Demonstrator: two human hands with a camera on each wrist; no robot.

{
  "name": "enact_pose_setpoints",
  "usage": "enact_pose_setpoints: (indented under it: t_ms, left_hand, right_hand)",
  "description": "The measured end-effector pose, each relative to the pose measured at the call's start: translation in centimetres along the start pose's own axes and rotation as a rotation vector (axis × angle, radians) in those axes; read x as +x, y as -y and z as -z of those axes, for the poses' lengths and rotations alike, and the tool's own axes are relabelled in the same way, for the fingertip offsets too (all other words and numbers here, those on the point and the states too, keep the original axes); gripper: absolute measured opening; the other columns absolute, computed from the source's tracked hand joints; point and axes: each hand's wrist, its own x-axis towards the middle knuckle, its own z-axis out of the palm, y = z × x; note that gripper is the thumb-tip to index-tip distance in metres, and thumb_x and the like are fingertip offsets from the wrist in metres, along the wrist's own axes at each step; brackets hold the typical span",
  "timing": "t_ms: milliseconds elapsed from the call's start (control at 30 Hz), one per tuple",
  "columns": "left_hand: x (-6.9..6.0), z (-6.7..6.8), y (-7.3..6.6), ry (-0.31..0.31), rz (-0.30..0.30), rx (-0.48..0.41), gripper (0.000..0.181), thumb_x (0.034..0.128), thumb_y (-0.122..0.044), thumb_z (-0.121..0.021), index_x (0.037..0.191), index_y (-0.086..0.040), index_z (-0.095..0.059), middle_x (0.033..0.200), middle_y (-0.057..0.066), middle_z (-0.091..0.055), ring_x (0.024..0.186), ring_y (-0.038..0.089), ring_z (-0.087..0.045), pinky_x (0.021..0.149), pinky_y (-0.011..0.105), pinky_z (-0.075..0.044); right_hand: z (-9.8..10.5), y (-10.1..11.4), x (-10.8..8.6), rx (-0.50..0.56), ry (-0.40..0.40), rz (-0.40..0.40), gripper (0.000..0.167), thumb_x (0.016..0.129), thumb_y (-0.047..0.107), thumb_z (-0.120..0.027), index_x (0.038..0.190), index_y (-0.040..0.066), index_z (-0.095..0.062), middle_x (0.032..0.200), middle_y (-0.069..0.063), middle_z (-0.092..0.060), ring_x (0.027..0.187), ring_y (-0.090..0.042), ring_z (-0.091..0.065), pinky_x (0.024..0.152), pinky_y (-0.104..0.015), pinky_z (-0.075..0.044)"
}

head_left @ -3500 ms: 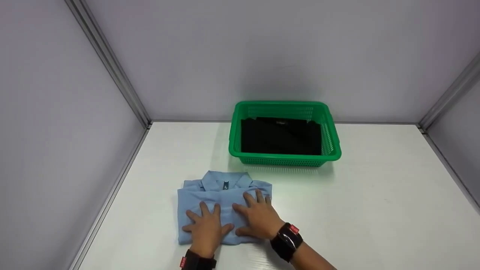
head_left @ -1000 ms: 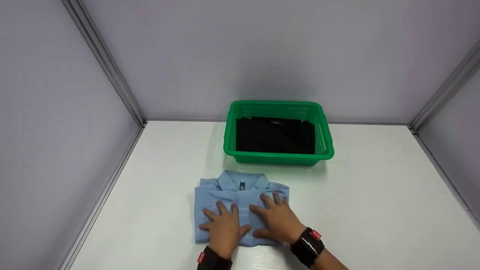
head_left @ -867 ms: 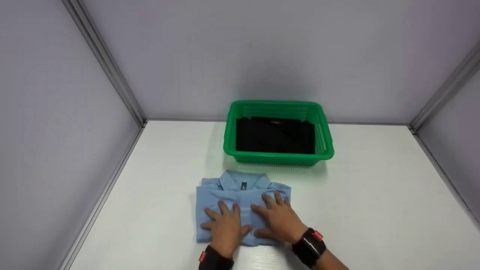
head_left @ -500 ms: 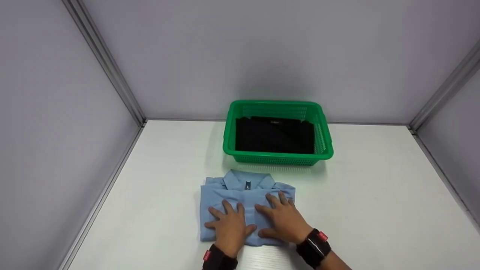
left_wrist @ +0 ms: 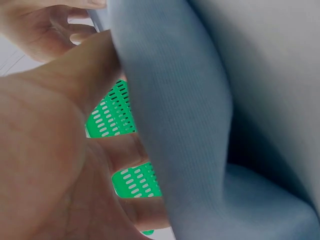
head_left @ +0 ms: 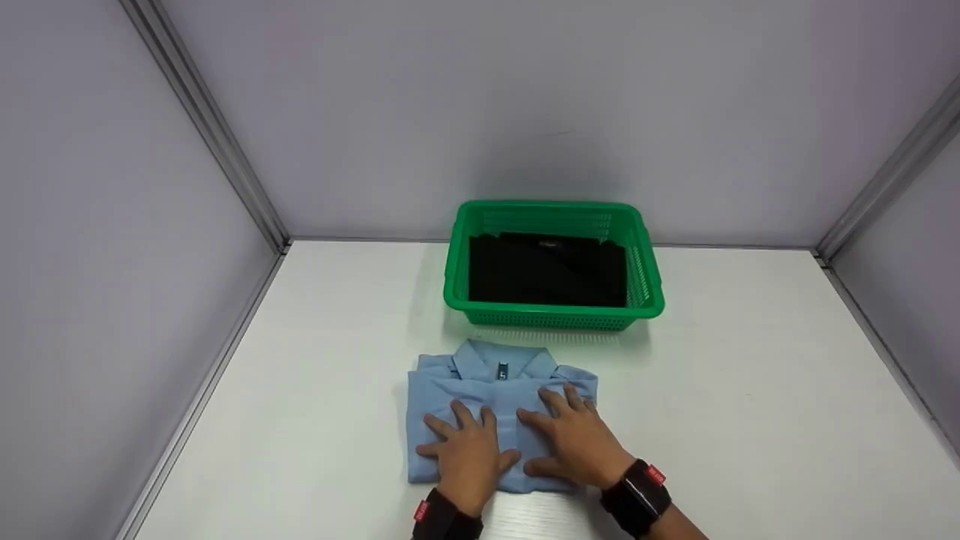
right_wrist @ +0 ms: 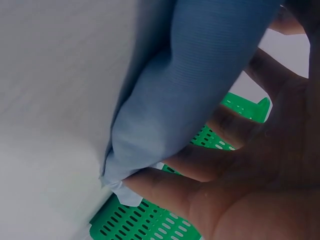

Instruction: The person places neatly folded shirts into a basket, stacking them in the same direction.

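Note:
A light blue collared shirt [head_left: 506, 420] lies folded into a rectangle on the white table, collar pointing away from me. A small dark label shows inside the collar. My left hand [head_left: 469, 457] rests on the left half of the cloth with its fingers spread. On the right half lies my right hand [head_left: 581, 442], fingers spread too. In both wrist views the thick near fold of the shirt [left_wrist: 175, 100] stands beside the fingers, which reach over the cloth. What lies under the palms is hidden.
Behind the shirt, close to the back wall, stands a green perforated plastic basket [head_left: 555, 309]. Inside it is a folded black garment [head_left: 547, 274]. Grey panels enclose the white table [head_left: 750, 360] at the back and on both sides.
The shirt has slid to the right along the table under both hands, nearer to in front of the basket. The hands keep the same spread pose, and the head view has shifted slightly.

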Motion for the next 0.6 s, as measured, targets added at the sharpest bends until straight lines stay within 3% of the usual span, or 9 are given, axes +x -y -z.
enact_pose_setpoints:
  t_ms: [367, 600]
  left_hand:
    - [0.1, 0.3, -0.9, 0.063, 0.002, -0.026, 0.082, 0.0801, -0.069, -0.08, 0.139, -0.013, -0.069, 0.143, 0.03, -0.059, 0.123, 0.071, -0.054, 0.076, 0.08, -0.054]
    - [0.2, 0.3, -1.6, 0.057, -0.004, -0.037, 0.082, 0.0796, -0.069, -0.08, 0.139, -0.013, -0.069, 0.143, 0.031, -0.06, 0.123, 0.072, -0.054, 0.075, 0.081, -0.053]
  right_hand:
    - [0.4, -0.5, -0.5, 0.031, 0.033, -0.033, 0.073, 0.08, 0.051, -0.089, 0.143, 0.02, -0.067, 0.154, -0.025, -0.053, 0.141, -0.067, -0.042, 0.106, -0.083, -0.039]
    - [0.4, -1.1, -0.9, 0.037, 0.027, -0.043, 0.073, 0.08, 0.051, -0.089, 0.143, 0.021, -0.068, 0.154, -0.025, -0.054, 0.141, -0.066, -0.042, 0.107, -0.083, -0.038]
